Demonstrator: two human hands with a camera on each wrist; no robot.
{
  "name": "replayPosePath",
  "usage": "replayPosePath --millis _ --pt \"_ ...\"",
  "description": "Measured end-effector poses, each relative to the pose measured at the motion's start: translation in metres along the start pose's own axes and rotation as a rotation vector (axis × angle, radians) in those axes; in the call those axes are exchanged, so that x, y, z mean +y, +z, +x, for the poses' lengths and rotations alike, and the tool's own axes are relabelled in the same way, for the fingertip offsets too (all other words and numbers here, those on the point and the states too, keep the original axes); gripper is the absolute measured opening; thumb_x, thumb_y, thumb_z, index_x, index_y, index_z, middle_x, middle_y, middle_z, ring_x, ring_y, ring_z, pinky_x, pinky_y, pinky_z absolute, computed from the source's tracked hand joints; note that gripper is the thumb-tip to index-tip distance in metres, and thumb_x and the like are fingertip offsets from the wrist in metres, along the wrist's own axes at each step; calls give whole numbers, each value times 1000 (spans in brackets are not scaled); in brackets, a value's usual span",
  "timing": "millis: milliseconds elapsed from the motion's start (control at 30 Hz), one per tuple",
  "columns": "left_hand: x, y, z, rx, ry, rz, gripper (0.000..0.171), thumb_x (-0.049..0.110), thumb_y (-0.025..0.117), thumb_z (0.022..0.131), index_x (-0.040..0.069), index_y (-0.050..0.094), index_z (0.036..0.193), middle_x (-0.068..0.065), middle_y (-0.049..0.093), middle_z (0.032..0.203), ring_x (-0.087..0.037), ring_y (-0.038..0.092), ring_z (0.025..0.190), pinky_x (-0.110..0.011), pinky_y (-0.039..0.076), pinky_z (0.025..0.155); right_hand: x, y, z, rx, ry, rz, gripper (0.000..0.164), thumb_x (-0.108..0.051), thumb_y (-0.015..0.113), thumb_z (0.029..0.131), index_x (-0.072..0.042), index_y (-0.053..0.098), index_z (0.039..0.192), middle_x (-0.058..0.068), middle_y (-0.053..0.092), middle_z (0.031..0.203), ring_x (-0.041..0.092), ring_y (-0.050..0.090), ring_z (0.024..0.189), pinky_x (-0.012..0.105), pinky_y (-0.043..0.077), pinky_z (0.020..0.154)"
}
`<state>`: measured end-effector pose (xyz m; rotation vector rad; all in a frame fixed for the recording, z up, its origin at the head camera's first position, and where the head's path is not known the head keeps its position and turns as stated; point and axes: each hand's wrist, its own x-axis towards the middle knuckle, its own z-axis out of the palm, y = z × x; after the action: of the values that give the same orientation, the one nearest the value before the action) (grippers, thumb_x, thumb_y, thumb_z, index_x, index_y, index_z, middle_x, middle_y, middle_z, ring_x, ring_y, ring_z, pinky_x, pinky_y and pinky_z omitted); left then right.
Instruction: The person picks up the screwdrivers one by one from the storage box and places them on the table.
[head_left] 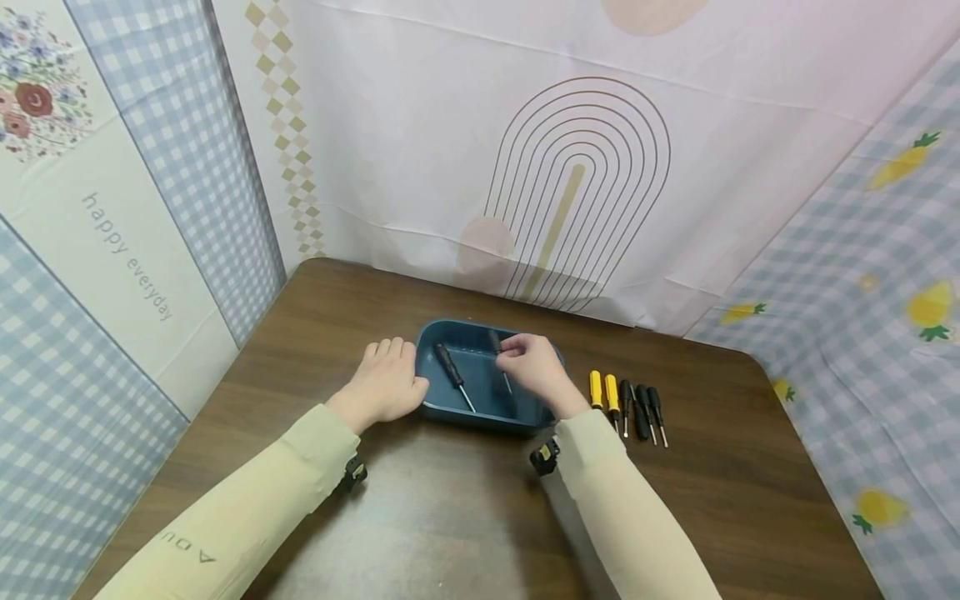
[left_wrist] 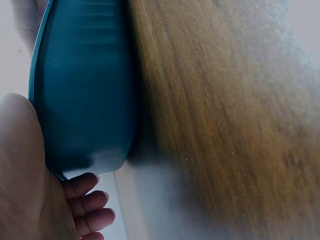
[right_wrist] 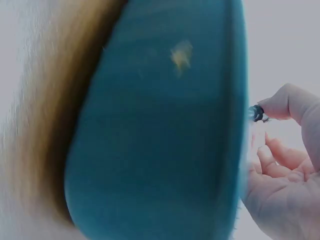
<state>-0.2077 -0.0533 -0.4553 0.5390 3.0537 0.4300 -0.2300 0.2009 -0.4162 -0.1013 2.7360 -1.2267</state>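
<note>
A blue rectangular box (head_left: pixel 480 421) stands on the table. My left hand (head_left: pixel 386 379) grips its left end, the thumb over the rim and the fingers outside below it, as the left wrist view shows. Inside the box lies a black-handled screwdriver (head_left: pixel 447 364), its shaft slanting toward the near side. Over the right part of the box, my right hand (head_left: pixel 534 367) pinches a second black screwdriver (head_left: pixel 493 340), its thin shaft pointing down. That one looks blurred. In the right wrist view the box wall (right_wrist: pixel 160 130) hides most of it.
Right of the box, two yellow-handled screwdrivers (head_left: pixel 596 385) and several black-handled screwdrivers (head_left: pixel 655 404) lie side by side on the brown wooden table (head_left: pixel 720 467). A white patterned cloth (head_left: pixel 420 150) hangs behind the table, with checked cloth at both sides.
</note>
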Motion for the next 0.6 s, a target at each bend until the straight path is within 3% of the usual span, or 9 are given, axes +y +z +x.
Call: replayPosePath --millis 400,600 --pt "0 2 2 12 1 -5 42 34 47 89 -1 49 113 -9 43 99 -28 39 96 -48 29 94 10 -45 -14 49 -72 72 30 -17 61 91 -3 61 118 11 64 102 22 61 89 34 50 75" --pt "0 2 1 8 -3 -8 43 34 47 89 -1 48 114 -10 44 100 -28 39 97 -48 29 94 16 -57 -20 65 -49 116 32 -15 60 93 -1 58 122 14 62 105 22 61 92 32 51 78"
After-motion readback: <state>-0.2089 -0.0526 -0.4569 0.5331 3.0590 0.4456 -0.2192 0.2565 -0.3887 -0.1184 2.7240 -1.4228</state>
